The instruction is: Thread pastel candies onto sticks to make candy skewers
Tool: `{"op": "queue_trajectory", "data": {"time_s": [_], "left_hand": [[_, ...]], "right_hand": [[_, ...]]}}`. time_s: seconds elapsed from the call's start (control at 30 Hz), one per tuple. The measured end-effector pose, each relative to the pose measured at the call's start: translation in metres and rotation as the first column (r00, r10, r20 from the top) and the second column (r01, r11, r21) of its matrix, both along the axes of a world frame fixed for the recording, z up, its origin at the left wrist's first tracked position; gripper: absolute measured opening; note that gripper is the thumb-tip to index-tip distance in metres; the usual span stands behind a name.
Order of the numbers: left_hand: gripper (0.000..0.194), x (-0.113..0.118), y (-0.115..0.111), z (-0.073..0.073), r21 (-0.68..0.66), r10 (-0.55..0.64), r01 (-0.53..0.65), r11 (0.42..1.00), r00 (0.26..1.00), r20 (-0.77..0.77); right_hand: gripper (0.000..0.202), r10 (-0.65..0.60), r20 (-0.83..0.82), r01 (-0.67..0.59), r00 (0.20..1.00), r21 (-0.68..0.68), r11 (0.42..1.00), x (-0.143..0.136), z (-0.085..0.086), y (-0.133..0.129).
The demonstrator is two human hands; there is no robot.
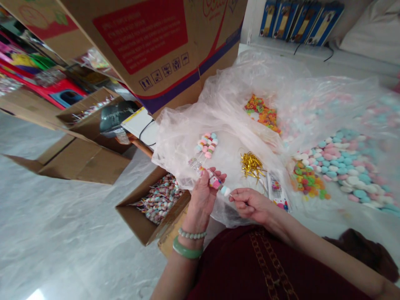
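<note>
My left hand, with a bead bracelet and a green bangle at its wrist, is closed around a candy skewer of pink, white and pale blue pieces. The fingers of my right hand pinch the thin stick at its lower right end. Just beyond my left hand, finished-looking candy skewers lie on the plastic sheet. Gold twist ties are heaped beyond my right hand, beside a printed clear packet.
Orange and green ring candies and pastel candies lie at the right. An open carton of skewers stands at lower left. A large cardboard box rises behind the sheet. Dark cloth lies at lower right.
</note>
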State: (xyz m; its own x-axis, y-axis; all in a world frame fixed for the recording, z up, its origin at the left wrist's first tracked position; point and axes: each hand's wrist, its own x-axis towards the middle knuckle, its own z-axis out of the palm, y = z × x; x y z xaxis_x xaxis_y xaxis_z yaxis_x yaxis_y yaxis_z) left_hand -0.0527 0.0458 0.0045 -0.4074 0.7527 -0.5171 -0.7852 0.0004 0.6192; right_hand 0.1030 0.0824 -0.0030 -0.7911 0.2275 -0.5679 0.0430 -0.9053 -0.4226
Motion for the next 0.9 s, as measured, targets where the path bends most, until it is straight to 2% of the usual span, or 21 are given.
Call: {"op": "queue_trajectory", "data": {"time_s": [0.07,0.1,0.17,0.23,0.3,0.37,0.43,0.5,0.53,0.57,0.6,0.63,0.67,0.73,0.77,0.8,0.83,0.9], "left_hand": [[0.023,0.005,0.000,0.000,-0.005,-0.037,0.037,0.999,0.999,0.020],[0.023,0.006,0.001,0.000,-0.011,-0.059,0.060,0.998,0.998,0.038],[0.023,0.008,0.001,0.000,-0.029,-0.087,0.089,0.996,0.994,0.067],[0.022,0.007,0.001,-0.001,-0.042,-0.084,0.087,0.995,0.993,0.078],[0.021,0.005,0.002,-0.002,-0.038,-0.055,0.058,0.998,0.995,0.079],[0.021,0.003,0.003,-0.003,-0.029,-0.014,0.017,0.999,0.997,0.078],[0.021,0.003,0.004,-0.004,-0.031,0.011,-0.009,0.999,0.998,0.070],[0.021,0.007,0.005,-0.004,-0.032,0.004,-0.002,0.999,0.999,0.055],[0.021,0.010,0.006,-0.004,-0.030,-0.001,0.002,1.000,0.999,0.040],[0.021,0.014,0.006,-0.004,-0.027,-0.011,0.011,1.000,1.000,0.024],[0.022,0.018,0.006,-0.004,-0.021,-0.026,0.026,0.999,1.000,0.011],[0.022,0.022,0.005,-0.004,-0.014,-0.044,0.044,0.999,0.999,0.002],[0.022,0.025,0.005,-0.005,-0.010,-0.065,0.065,0.998,0.998,0.002],[0.023,0.028,0.004,-0.006,-0.009,-0.104,0.104,0.995,0.994,0.026],[0.024,0.027,0.003,-0.007,-0.014,-0.113,0.114,0.993,0.992,0.047],[0.024,0.026,0.003,-0.008,-0.024,-0.112,0.114,0.993,0.991,0.067],[0.024,0.024,0.003,-0.009,-0.039,-0.103,0.107,0.994,0.991,0.082],[0.026,0.021,0.002,-0.010,-0.064,-0.078,0.083,0.994,0.994,0.078]], "right_hand": [[0.008,0.014,-0.102,-0.031,0.995,-0.167,0.986,-0.002,-0.002,0.002],[0.008,0.007,-0.124,-0.033,0.992,-0.207,0.978,-0.004,-0.003,0.002],[0.008,-0.018,-0.100,-0.001,0.995,-0.185,0.983,-0.007,-0.005,0.001],[0.010,-0.068,0.001,0.068,0.998,-0.014,0.998,-0.010,-0.007,-0.003],[0.013,-0.165,0.119,0.128,0.979,0.268,0.955,-0.009,-0.008,-0.006],[0.016,-0.223,0.216,0.068,0.951,0.555,0.829,-0.007,-0.009,-0.009],[0.017,-0.242,0.298,-0.074,0.923,0.757,0.649,-0.004,-0.010,-0.010],[0.018,-0.262,0.354,-0.198,0.898,0.856,0.478,-0.004,-0.012,-0.010],[0.018,-0.277,0.360,-0.225,0.891,0.880,0.419,-0.005,-0.013,-0.010],[0.019,-0.287,0.358,-0.233,0.889,0.891,0.389,-0.008,-0.013,-0.010],[0.020,-0.292,0.347,-0.219,0.891,0.893,0.392,-0.011,-0.012,-0.010],[0.021,-0.288,0.330,-0.186,0.899,0.883,0.431,-0.014,-0.012,-0.010],[0.023,-0.282,0.303,-0.130,0.910,0.856,0.500,-0.017,-0.011,-0.010],[0.023,-0.257,0.230,0.005,0.939,0.736,0.677,-0.022,-0.009,-0.009],[0.022,-0.247,0.192,0.061,0.950,0.659,0.749,-0.022,-0.009,-0.009],[0.021,-0.239,0.164,0.097,0.957,0.596,0.797,-0.022,-0.009,-0.008],[0.020,-0.235,0.153,0.111,0.960,0.562,0.819,-0.020,-0.009,-0.008],[0.015,-0.231,0.185,0.079,0.955,0.593,0.801,-0.016,-0.012,-0.008]]}}
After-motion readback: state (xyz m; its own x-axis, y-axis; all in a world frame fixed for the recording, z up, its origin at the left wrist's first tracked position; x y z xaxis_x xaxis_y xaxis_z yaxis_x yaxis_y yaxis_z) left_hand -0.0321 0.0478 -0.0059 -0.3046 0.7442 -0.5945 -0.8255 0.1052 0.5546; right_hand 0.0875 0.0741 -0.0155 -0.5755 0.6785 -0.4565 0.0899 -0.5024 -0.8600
